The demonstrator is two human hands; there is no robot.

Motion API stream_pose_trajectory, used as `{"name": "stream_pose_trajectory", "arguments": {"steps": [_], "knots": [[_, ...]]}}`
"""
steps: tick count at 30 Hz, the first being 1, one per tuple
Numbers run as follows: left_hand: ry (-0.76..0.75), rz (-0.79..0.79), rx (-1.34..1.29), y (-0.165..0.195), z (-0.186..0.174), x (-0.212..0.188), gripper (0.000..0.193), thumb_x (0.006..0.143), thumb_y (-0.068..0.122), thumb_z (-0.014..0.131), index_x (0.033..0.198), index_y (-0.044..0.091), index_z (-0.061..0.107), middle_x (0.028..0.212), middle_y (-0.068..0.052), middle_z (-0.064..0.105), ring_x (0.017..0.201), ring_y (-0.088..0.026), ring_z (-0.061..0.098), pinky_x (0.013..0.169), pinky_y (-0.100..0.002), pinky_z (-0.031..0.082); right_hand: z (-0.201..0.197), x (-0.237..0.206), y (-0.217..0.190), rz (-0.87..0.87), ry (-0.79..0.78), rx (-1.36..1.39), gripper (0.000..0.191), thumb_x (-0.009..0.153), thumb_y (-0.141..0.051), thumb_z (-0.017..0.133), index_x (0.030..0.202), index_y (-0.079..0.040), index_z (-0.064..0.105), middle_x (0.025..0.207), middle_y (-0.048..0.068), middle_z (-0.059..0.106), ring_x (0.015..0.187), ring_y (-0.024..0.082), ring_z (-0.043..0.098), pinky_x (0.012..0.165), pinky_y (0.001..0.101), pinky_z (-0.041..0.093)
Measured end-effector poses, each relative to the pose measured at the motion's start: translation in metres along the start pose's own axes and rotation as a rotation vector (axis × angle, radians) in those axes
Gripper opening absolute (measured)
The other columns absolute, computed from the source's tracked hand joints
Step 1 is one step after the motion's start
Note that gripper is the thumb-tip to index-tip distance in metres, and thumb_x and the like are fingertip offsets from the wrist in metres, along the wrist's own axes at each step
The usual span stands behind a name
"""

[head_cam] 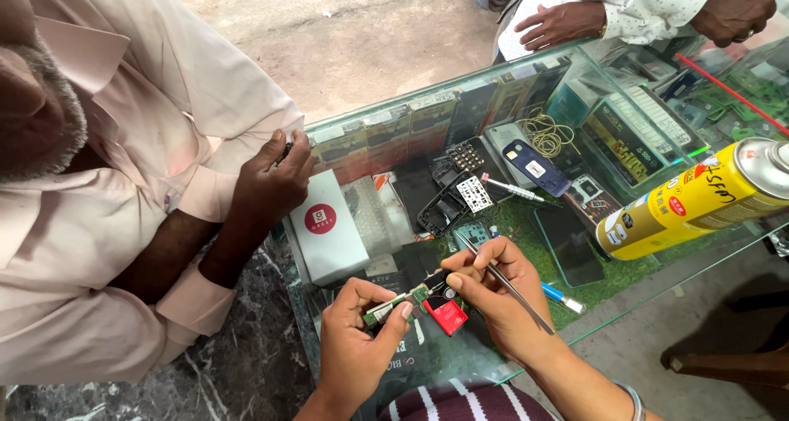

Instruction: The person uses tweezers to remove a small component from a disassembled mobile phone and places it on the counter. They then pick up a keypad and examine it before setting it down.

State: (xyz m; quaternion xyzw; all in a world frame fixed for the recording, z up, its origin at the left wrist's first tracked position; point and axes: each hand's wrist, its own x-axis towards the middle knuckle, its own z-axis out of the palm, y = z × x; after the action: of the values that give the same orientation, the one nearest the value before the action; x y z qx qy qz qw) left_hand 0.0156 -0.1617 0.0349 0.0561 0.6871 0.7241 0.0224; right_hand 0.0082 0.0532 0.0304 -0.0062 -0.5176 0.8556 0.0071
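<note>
One white box (327, 236) left. Left hand (355, 349) pinches one green circuit board (403, 300), held over the surface (493, 351), glass. Right hand (497, 293) closed around one pair of tweezers (508, 285), tips near board. One yellow spray can (694, 201) lying right. Two other persons at the surface; bare concrete ground beyond.

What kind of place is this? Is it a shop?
Probably a small phone repair stall. The left hand holds a green circuit board, the right hand works with tweezers, and opened phone shells lie on the glass counter.
</note>
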Motion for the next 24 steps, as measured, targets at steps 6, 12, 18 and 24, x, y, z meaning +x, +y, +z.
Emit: {"name": "stream_pose_trajectory", "arguments": {"steps": [6, 12, 18, 24], "knots": [[-0.009, 0.027, 0.017, -0.0011, 0.0006, -0.0005, 0.016, 0.087, 0.003, 0.075, 0.094, 0.0, 0.061, 0.08, -0.006, 0.076, 0.068, -0.007, 0.072, 0.059, -0.023, 0.056, 0.0017, -0.0017, -0.0016, 0.048, 0.015, 0.02, 0.027, 0.087, 0.007, 0.071, 0.101, -0.008, 0.054, 0.111, 0.016, 0.071, 0.09, 0.012, 0.067, 0.084, 0.0301, 0.055], [-0.019, 0.023, 0.025, -0.0002, 0.0024, -0.0006, 0.016, 0.087, 0.003, 0.076, 0.093, 0.0, 0.062, 0.078, -0.006, 0.075, 0.067, -0.007, 0.07, 0.058, -0.023, 0.054, 0.0, -0.0026, -0.0005, 0.031, 0.015, -0.001, 0.026, 0.089, 0.007, 0.071, 0.101, -0.008, 0.054, 0.112, 0.016, 0.071, 0.09, 0.011, 0.065, 0.081, 0.029, 0.052], [-0.036, 0.029, 0.008, -0.0017, 0.0011, -0.0008, 0.015, 0.087, 0.003, 0.075, 0.093, 0.0, 0.062, 0.08, -0.005, 0.076, 0.071, -0.008, 0.072, 0.062, -0.024, 0.056, 0.0013, -0.004, 0.0025, -0.017, 0.043, 0.008, 0.027, 0.088, 0.011, 0.068, 0.097, -0.008, 0.051, 0.109, 0.016, 0.07, 0.093, 0.014, 0.067, 0.083, 0.0326, 0.056], [-0.107, 0.044, -0.103, -0.0072, -0.0037, -0.0027, 0.02, 0.092, 0.009, 0.073, 0.103, -0.002, 0.061, 0.089, -0.01, 0.073, 0.082, -0.012, 0.073, 0.07, -0.026, 0.057, 0.0056, -0.0058, -0.0016, -0.151, -0.042, 0.009, 0.03, 0.09, 0.016, 0.063, 0.095, -0.009, 0.048, 0.109, 0.016, 0.067, 0.103, 0.024, 0.07, 0.091, 0.0381, 0.057]]}}
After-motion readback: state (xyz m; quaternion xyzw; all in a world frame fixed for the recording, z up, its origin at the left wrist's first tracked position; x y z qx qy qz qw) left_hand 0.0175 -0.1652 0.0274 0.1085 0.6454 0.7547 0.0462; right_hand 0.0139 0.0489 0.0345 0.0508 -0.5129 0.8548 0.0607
